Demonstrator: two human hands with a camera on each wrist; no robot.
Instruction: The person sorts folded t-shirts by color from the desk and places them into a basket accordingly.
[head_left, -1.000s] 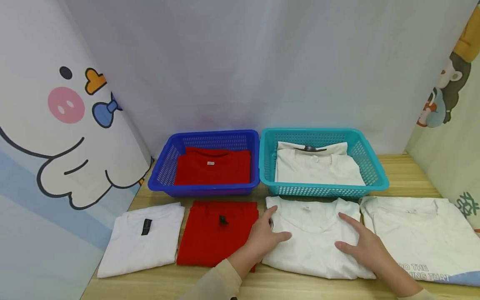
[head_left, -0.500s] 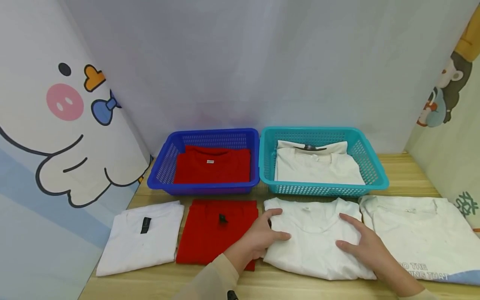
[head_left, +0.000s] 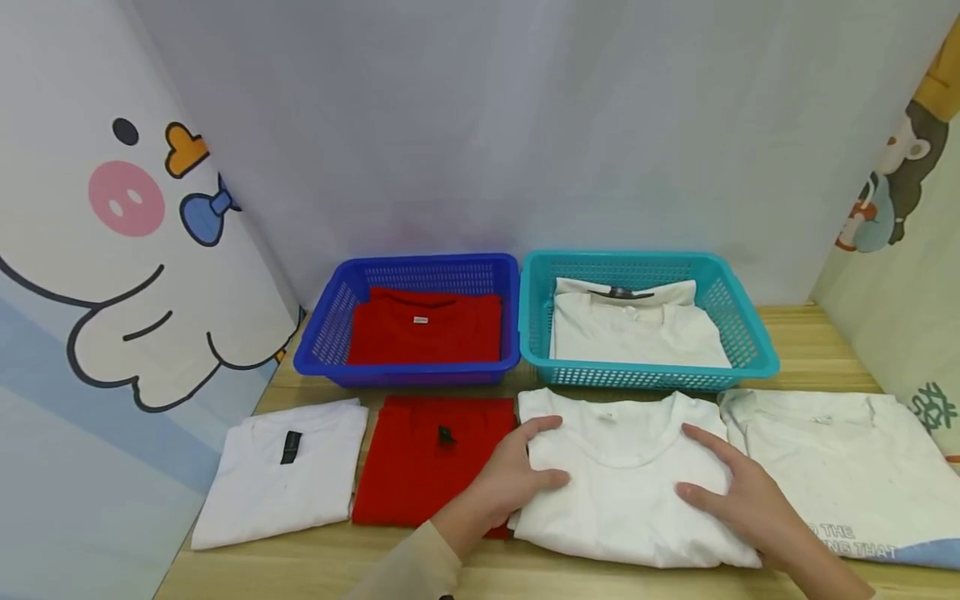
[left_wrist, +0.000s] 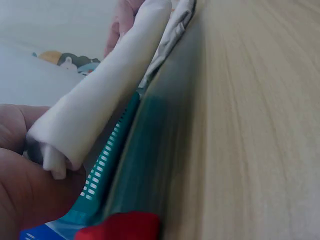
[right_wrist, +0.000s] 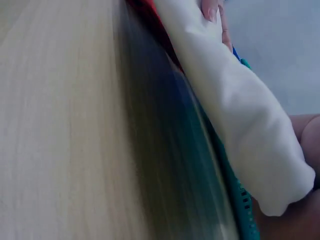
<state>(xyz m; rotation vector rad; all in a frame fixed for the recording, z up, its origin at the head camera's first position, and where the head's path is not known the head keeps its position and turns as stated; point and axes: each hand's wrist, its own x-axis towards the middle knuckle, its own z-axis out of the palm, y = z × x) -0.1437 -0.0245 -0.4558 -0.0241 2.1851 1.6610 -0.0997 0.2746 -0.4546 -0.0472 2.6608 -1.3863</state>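
A folded white T-shirt (head_left: 626, 500) is held by its two sides between my hands. My left hand (head_left: 512, 477) grips the left side, thumb and index finger spread over the top. On the opposite side my right hand (head_left: 742, 492) holds it the same way. In the left wrist view the shirt's folded edge (left_wrist: 102, 92) stands above the tabletop, with a gap under it through which a basket shows. From the right wrist, the same shirt (right_wrist: 235, 110) also hangs clear of the wood. Fingers beneath the cloth are mostly hidden in the head view.
Behind the shirt stands a teal basket (head_left: 648, 377) with folded white shirts; left of it, a blue basket (head_left: 420, 375) with red ones. Folded on the table (head_left: 570, 579) lie a red shirt (head_left: 412, 475) and a white shirt (head_left: 281, 500) leftward, and a printed white shirt (head_left: 840, 467) rightward.
The white T-shirt has come up off the table and looks slightly larger, shifted a little left and nearer. Both hands have closed on its sides. The other shirts and baskets stay put.
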